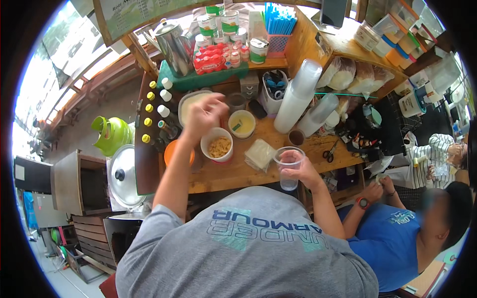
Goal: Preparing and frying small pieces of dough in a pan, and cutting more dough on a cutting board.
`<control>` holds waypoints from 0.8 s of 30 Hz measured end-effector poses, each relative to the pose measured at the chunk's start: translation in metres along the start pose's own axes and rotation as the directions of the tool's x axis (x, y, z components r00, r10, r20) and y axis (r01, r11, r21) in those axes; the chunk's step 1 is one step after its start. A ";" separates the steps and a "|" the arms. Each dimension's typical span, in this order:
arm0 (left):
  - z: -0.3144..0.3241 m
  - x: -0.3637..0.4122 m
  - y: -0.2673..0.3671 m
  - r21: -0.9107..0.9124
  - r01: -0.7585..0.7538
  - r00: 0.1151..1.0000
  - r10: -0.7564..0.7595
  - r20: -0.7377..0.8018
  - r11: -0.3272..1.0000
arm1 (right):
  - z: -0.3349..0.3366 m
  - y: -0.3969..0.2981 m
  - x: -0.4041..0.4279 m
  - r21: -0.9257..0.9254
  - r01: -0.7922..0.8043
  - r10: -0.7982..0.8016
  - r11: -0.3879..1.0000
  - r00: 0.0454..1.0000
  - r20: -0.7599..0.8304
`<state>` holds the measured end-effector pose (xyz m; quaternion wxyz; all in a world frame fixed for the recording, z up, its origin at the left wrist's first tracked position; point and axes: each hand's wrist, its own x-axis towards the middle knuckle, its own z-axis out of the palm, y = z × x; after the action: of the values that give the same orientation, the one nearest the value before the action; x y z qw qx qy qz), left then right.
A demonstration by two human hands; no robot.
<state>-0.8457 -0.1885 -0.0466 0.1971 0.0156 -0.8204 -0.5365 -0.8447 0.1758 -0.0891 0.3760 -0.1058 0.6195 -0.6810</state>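
Observation:
In my right hand is a clear plastic cup, held by its side near the front edge of the wooden counter. My left hand is raised and blurred, its fingers bent; whether anything is between them I cannot tell. It hides part of a white tub with pale contents. Just below it stands a white tub of golden flakes. Beside that is a round tub of pale yellow contents with a small green piece inside. A stack of clear plastic sheets or bags lies between this tub and the cup.
Tall cup stacks, a dark-filled cup and black scissors stand or lie rightward. Yellow-capped bottles and an orange container are leftward. Cans and red-wrapped small bottles sit behind. A co-worker in blue works close right.

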 end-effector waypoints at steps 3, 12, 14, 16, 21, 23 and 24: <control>-0.043 0.028 -0.039 0.396 0.083 0.990 -0.029 -0.139 0.914 | -0.013 0.021 -0.011 -0.017 0.054 -0.055 0.998 0.994 -0.092; -0.035 0.031 -0.060 0.657 0.284 0.955 -0.270 -0.126 0.698 | -0.023 0.058 -0.037 -0.004 -0.042 0.038 0.999 0.940 -0.338; -0.035 0.032 -0.061 0.714 0.327 0.938 -0.304 -0.166 0.619 | -0.024 0.062 -0.041 -0.006 -0.057 0.051 0.998 0.931 -0.362; -0.039 0.033 -0.063 0.766 0.360 0.916 -0.359 -0.181 0.533 | -0.024 0.065 -0.044 -0.009 -0.074 0.065 0.997 0.923 -0.379; -0.048 0.027 -0.072 0.761 0.368 0.915 -0.355 -0.193 0.534 | -0.025 0.079 -0.043 -0.015 -0.077 0.065 0.997 0.917 -0.393; -0.053 0.024 -0.077 0.764 0.361 0.919 -0.341 -0.195 0.534 | -0.023 0.080 -0.040 -0.044 -0.097 0.072 0.994 0.917 -0.393; -0.053 0.024 -0.078 0.760 0.371 0.914 -0.352 -0.200 0.533 | -0.022 0.080 -0.040 -0.071 -0.114 0.076 0.991 0.912 -0.403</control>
<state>-0.8639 -0.2738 -0.0895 0.0639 0.2750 -0.9472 -0.1519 -0.8000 0.2225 -0.1548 0.2690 0.0481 0.7185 -0.6396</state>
